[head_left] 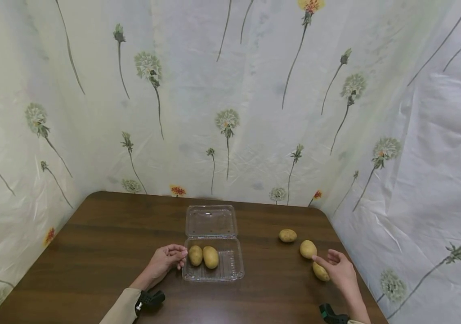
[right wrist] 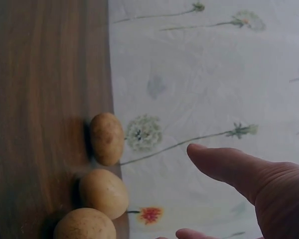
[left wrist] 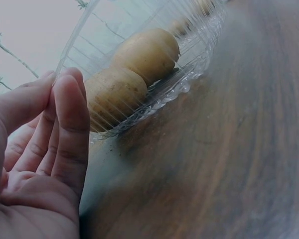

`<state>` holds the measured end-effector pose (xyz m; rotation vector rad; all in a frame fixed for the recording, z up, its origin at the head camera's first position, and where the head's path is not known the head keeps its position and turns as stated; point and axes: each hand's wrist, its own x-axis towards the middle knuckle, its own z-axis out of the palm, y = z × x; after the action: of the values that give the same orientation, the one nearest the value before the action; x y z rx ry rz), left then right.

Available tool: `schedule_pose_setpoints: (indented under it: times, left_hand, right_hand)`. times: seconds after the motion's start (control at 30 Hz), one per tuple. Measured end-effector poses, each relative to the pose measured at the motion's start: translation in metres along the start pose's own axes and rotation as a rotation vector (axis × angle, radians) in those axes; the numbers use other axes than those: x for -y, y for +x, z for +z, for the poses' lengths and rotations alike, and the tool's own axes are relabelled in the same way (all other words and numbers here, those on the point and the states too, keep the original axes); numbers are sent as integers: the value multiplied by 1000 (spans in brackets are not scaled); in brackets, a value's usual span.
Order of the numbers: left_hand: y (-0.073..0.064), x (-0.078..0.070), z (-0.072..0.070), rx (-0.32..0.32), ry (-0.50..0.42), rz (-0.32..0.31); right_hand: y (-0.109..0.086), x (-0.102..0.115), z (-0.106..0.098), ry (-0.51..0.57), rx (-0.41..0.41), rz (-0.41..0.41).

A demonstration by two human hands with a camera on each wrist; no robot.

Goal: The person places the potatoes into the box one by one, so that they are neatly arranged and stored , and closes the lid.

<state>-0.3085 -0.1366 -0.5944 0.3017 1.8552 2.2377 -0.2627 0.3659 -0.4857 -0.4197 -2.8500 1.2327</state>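
Clamshell (head_left: 230, 265): two potatoes (head_left: 203, 256). Left hand (head_left: 167, 260) at its 9 o'clock, loosely curled, empty. Right hand (head_left: 337, 267), relaxed, empty, over nearest of three loose potatoes (head_left: 308, 249).

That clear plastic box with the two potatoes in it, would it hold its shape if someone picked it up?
Probably not well. The clear box looks thin and ribbed, so it would likely flex. Its lid lies open behind, so it may flop. The two potatoes sit to one side, so it might tilt that way.
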Motion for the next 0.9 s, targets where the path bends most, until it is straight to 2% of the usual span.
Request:
schedule_pose_setpoints:
  times: [0.27, 0.43, 0.57, 0.9]
  left_hand:
    - [-1, 0, 0, 2, 6, 3]
    - [0, 0, 0, -15, 5, -9]
    - [0, 0, 0, -4, 3, -3]
    - [0, 0, 0, -3, 4, 0]
  right_hand:
    - [4, -4, 5, -76, -37, 17]
    - [7, -10, 8, -80, -16, 33]
    - [9, -15, 10, -81, 4, 43]
    - [13, -26, 17, -83, -11, 54]
